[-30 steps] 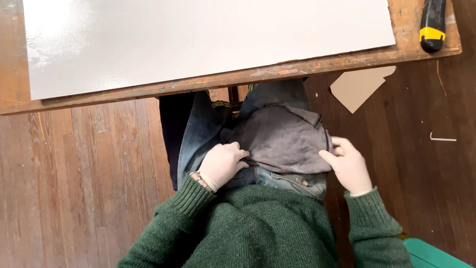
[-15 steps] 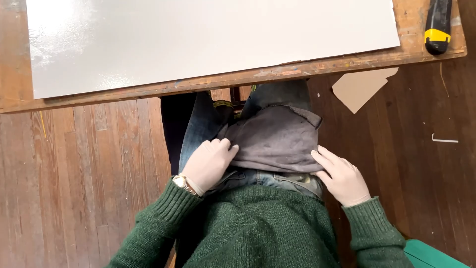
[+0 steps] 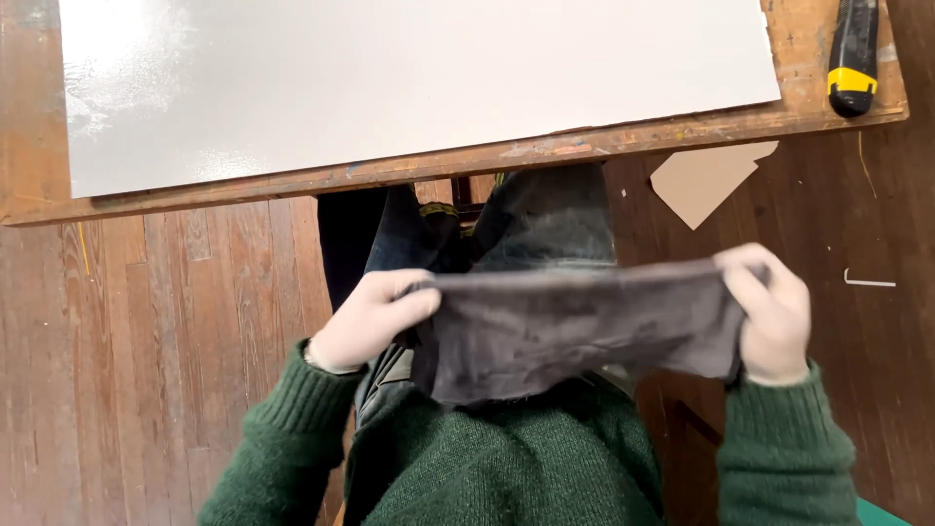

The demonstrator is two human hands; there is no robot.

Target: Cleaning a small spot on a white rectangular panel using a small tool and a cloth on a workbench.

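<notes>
A dark grey cloth (image 3: 565,326) hangs stretched between my two hands above my lap. My left hand (image 3: 375,317), in a pale glove, pinches its left corner. My right hand (image 3: 769,307), also gloved, grips the right corner. Both sleeves are green knit. The cloth's lower edge droops over my green sweater and jeans. Just beyond it lies a large white board (image 3: 409,78) on a worn wooden table (image 3: 545,151).
A black and yellow utility knife (image 3: 852,54) rests on the table's far right corner. A cardboard scrap (image 3: 706,180) and a thin white sliver (image 3: 870,282) lie on the wooden floor at right. A green object shows at the bottom right corner.
Both hands were resting on the cloth in my lap; now they have lifted it by its corners and pulled it taut, moving apart.
</notes>
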